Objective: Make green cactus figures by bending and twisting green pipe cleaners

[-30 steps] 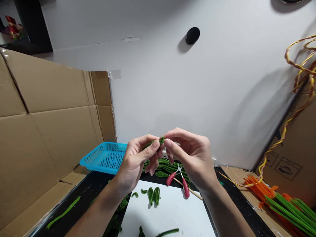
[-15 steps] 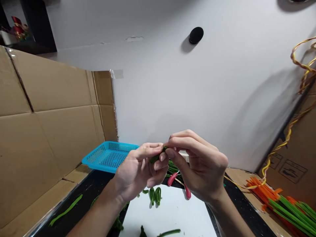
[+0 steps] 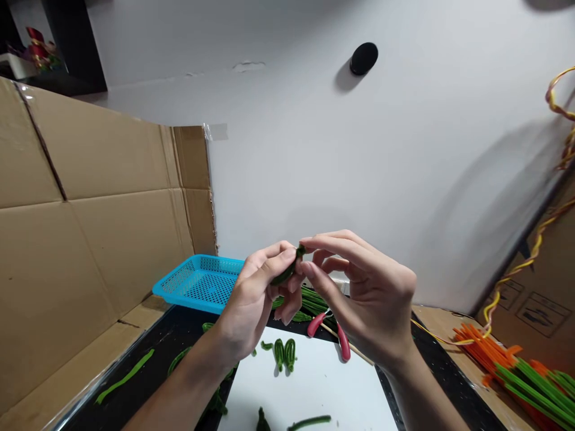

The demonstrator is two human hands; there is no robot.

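Both my hands are raised above the table and meet on one small bent green pipe cleaner piece [image 3: 290,268]. My left hand [image 3: 258,299] pinches its lower part between thumb and fingers. My right hand [image 3: 363,296] pinches its upper tip with thumb and forefinger, the other fingers curled. Below the hands, several folded green pipe cleaner pieces [image 3: 284,353] lie on a white sheet [image 3: 323,389]. Red-handled pliers [image 3: 332,332] rest at the sheet's far edge, partly hidden by my right hand.
A blue perforated basket [image 3: 197,284] stands at the back left against cardboard walls [image 3: 90,227]. A heap of straight green pipe cleaners [image 3: 314,299] lies behind the hands. Orange and green pipe cleaners [image 3: 525,374] lie at the right. A loose green strip [image 3: 126,377] lies at the left.
Both hands dipped a little and then rose again, still joined on the green piece. My right fingers have shifted along its tip. The view has turned slightly left.
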